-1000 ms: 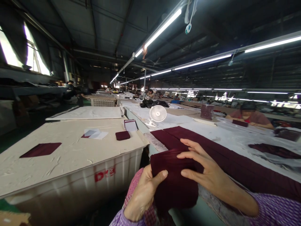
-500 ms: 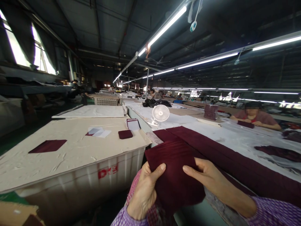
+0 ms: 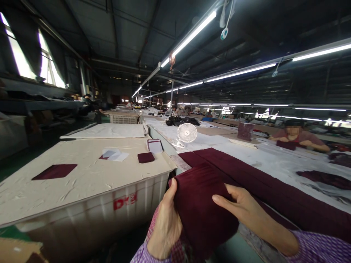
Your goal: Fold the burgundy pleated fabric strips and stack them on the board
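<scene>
Between my two hands is a dark maroon fabric piece (image 3: 204,208), held up in front of me over the near table edge. My left hand (image 3: 166,215) is closed along its left side, thumb at the upper left edge and the fingers hidden behind the cloth. My right hand (image 3: 244,208) pinches the right side, thumb on the front face and fingers behind. Behind it, a long strip of maroon fabric (image 3: 260,182) lies along the table (image 3: 216,140).
To the left, a board-topped white bin (image 3: 90,208) carries a flat maroon piece (image 3: 55,171), white papers (image 3: 116,155) and a small maroon stack (image 3: 146,157). A white fan (image 3: 187,132) stands on the table. Across it, another person (image 3: 298,137) handles maroon fabric.
My left thumb has slid from the front of the fabric to its upper left edge. The right hand has barely moved. Across the table, the other person's hands have lifted a little.
</scene>
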Demonstrator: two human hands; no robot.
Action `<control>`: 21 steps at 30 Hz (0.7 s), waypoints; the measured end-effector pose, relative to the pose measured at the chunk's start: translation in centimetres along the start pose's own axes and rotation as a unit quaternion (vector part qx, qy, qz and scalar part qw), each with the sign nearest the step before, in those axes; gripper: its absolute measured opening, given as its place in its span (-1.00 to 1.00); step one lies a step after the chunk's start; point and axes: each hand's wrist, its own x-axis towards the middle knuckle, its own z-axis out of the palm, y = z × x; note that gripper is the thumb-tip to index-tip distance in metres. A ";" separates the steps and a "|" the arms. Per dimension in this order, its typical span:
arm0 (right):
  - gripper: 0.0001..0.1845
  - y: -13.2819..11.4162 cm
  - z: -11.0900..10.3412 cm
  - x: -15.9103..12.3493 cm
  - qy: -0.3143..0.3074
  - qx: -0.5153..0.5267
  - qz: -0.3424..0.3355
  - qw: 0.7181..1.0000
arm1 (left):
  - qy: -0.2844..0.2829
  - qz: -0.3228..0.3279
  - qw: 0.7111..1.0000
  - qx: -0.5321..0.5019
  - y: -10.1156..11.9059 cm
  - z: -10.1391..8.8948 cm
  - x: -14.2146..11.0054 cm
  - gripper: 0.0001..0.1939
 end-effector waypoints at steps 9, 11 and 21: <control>-0.56 0.9 -0.4 0.1 0.107 -0.129 -0.106 0.980 | 0.017 0.070 0.991 0.113 -1.5 -0.5 0.0 -0.72; -0.63 0.8 -0.7 0.2 0.127 -0.223 -0.178 0.950 | 0.003 0.056 0.991 0.123 -1.4 -0.5 0.0 -0.76; -0.74 -0.2 -1.0 -0.4 0.097 -0.327 -0.258 0.904 | -0.034 0.021 0.986 0.162 -1.5 -0.9 -0.1 -0.74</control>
